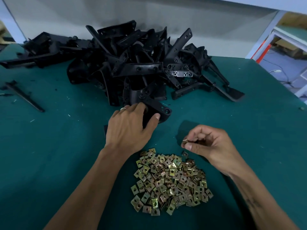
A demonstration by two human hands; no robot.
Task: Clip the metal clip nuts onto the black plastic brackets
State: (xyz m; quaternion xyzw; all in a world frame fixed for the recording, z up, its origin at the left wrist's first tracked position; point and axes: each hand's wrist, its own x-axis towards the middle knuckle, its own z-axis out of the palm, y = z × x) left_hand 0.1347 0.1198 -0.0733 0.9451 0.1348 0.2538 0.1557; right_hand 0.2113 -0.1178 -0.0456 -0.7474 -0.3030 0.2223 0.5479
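A big heap of black plastic brackets [136,63] lies at the back of the green table [49,155]. My left hand [129,127] grips one black bracket [159,112] at the heap's near edge, thumb on its right side. My right hand [209,145] pinches a small metal clip nut [185,141] between thumb and fingers, just above the table. A pile of several brass-coloured clip nuts [169,181] lies in front of me, between my forearms. One loose clip nut [184,153] sits beside my right thumb.
A thin black strip [25,97] lies alone at the left of the table, with small plastic shavings scattered around. A white wall [149,17] stands behind the heap. The table's right edge [282,80] drops to a floor with cables.
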